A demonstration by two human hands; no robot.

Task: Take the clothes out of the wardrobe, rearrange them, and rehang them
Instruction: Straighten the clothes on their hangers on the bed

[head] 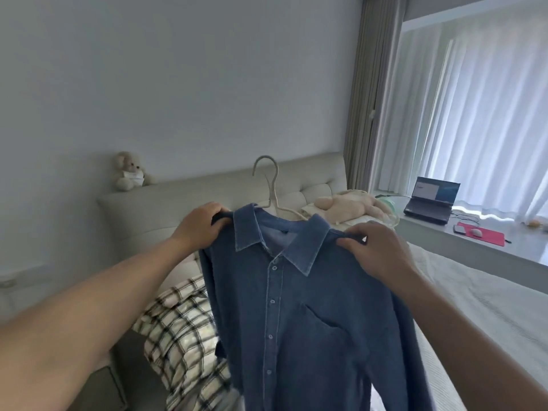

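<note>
Shirt (308,307), blue, hung on a pale hanger (271,185) held up over the bed (474,307). Our left hand (201,223) and right hand (376,250) each pinched a shoulder. We judged the rearranging step under way; rehanging calls for gripping the hook.

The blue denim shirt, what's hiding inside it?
Inside the blue denim button-up shirt sits a cream plastic hanger; only its hook and neck show above the collar. Its arms are covered by cloth. The left hand and right hand grip the shoulders.
</note>
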